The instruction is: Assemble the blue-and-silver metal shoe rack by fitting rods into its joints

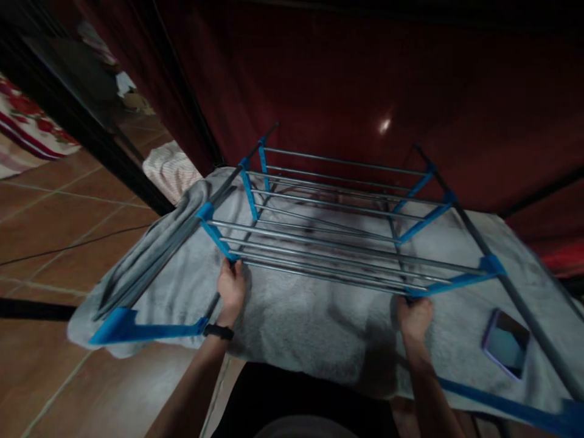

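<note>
A rack of grey metal rods with blue plastic brackets lies across a grey blanket in front of me. My left hand, with a dark band at the wrist, is closed around the rack's dark tube just below a blue bracket. On the other side, my right hand grips the matching dark tube under the right blue bracket. Several rods run between the two hands. Blue end pieces sit at the near corners, the right one partly cut off by the frame. My fingertips are partly hidden.
A phone lies on the grey blanket right of my right hand. Dark red curtains hang behind the rack. Tiled floor, a thin cable and a flowered cloth show at left.
</note>
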### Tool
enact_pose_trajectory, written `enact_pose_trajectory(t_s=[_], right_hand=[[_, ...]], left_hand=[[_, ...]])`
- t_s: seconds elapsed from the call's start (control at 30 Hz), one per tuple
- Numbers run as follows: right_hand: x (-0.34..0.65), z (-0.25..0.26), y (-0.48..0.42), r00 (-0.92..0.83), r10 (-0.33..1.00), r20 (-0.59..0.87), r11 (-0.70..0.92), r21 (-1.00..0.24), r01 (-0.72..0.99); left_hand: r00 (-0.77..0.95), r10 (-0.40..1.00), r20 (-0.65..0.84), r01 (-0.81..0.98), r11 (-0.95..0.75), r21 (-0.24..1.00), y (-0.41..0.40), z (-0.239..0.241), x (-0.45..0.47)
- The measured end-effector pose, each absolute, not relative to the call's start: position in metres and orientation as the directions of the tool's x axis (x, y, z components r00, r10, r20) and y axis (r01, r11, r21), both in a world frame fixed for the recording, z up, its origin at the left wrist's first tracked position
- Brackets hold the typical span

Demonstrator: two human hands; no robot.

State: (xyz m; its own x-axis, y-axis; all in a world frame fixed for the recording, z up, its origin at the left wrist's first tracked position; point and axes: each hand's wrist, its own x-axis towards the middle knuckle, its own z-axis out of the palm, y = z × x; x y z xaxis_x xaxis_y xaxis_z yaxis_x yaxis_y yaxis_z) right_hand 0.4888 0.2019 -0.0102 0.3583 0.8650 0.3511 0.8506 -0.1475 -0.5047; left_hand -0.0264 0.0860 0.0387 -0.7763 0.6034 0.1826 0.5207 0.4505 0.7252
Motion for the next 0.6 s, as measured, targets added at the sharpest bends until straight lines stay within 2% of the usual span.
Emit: enact_pose_trajectory(t_s=[0.07, 0.23, 0.4, 0.53, 0.6], right_hand=[[0.478, 0.001, 0.200, 0.439, 0.849, 0.294, -0.220, -0.560, 0.799], [0.458, 0.022, 0.200, 0.537, 0.816, 0.212, -0.319, -0.610, 0.725], [0.452, 0.023, 0.201, 0.573, 0.800, 0.179, -0.379, -0.590, 0.713], [0.450, 0.017, 0.201, 0.583, 0.784, 0.211, -0.329, -0.656, 0.679], [0.451, 0.014, 0.201, 0.590, 0.773, 0.233, -0.298, -0.687, 0.663]], left_hand=[[-0.781, 0.599, 0.177, 0.524, 0.474, 0.708, 0.087, 0.042, -0.026], [-0.866, 0.490, 0.104, 0.454, 0.681, 0.574, 0.097, 0.048, -0.021], [-0.879, 0.466, 0.105, 0.434, 0.689, 0.581, 0.099, 0.058, -0.013], [-0.844, 0.518, 0.138, 0.484, 0.625, 0.612, 0.097, 0.067, -0.009], [-0.852, 0.502, 0.147, 0.477, 0.630, 0.613, 0.098, 0.068, -0.009]])
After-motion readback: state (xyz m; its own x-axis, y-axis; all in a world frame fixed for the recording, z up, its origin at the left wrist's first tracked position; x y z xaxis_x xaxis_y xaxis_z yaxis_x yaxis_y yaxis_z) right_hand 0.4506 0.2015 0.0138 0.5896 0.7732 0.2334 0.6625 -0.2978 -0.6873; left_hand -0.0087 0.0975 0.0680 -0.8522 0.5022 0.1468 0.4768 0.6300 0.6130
